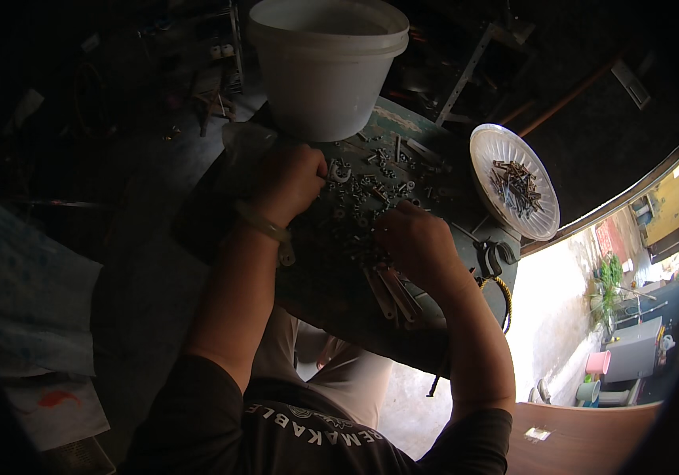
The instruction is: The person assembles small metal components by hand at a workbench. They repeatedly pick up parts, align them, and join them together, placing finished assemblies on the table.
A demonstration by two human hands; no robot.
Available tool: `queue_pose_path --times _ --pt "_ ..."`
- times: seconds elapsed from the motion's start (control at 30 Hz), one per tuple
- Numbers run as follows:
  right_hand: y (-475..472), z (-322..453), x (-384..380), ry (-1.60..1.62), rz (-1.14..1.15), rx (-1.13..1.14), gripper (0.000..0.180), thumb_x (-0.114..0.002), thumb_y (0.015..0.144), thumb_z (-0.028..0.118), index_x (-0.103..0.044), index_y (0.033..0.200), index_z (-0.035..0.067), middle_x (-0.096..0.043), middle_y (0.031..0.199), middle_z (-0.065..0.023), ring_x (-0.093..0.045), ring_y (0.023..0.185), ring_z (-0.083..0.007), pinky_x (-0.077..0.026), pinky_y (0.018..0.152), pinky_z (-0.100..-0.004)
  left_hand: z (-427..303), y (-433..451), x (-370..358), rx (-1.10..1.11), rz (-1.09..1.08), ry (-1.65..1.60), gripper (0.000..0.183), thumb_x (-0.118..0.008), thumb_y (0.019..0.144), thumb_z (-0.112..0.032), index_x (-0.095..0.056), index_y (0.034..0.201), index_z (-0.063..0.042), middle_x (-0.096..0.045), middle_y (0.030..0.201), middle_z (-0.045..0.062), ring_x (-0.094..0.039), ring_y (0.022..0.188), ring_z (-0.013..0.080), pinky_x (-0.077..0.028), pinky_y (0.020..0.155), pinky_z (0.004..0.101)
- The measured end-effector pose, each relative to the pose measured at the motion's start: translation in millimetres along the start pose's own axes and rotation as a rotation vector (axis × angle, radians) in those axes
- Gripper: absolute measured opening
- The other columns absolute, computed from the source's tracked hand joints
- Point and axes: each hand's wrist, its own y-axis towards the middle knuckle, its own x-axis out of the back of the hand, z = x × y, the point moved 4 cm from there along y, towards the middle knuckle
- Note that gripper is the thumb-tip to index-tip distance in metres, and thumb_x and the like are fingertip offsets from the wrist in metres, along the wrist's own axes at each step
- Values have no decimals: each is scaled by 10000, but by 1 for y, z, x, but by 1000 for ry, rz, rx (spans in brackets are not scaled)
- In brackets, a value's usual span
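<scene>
Small metal hardware (369,190), with screws, nuts and washers among it, lies scattered over a dark, worn tabletop (327,291). My left hand (295,181) is at the left side of this spread, fingers curled beside a pale curved piece (339,172); whether it grips that piece is unclear. Lower and to the right, my right hand (419,243) reaches down into the loose hardware. Its fingertips are in shadow, so anything pinched there is hidden. Several flat metal strips (393,297) with holes lie just below the right hand.
A large white plastic bucket (327,77) stands at the table's far side. At the right edge, a ribbed white plate (541,219) holds a heap of screws (517,187). Dark curved pieces (496,255) and a yellow-black cord (502,297) lie near my right forearm. Left of the bucket is a clear plastic bag (247,139).
</scene>
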Motion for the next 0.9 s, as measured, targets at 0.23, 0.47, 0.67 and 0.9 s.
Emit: queue_pose_path --times 0.23,0.47,0.67,0.9 --pt "0 2 7 161 -78 -61 79 -602 785 178 -629 782 103 -581 814 -65 -608 793 -246 -512 637 -364 -4 0 0 -39 -20 124 103 -709 687 -60 -642 764 -43 -603 801 112 -602 779 299 -480 688 387" --pt "1 1 14 173 -134 -61 122 -597 794 199 -592 748 86 -563 771 -95 -609 734 -271 -511 589 -378 -10 1 1 -82 4 90 82 -702 694 -78 -636 734 -52 -594 794 99 -596 792 292 -474 691 393" --pt "1 3 17 236 -80 -127 80 -615 799 124 -614 844 59 -593 834 -126 -608 750 -332 -498 654 -400 -10 -2 -3 -97 16 118 79 -700 693 -92 -634 725 -64 -589 800 89 -593 789 291 -472 684 392" --pt "0 3 20 243 -177 -91 75 -609 785 143 -606 819 77 -577 813 -102 -608 747 -297 -507 619 -379 -11 0 -2 -133 -50 31 73 -685 737 -62 -636 789 -48 -594 800 90 -604 772 267 -482 683 371"
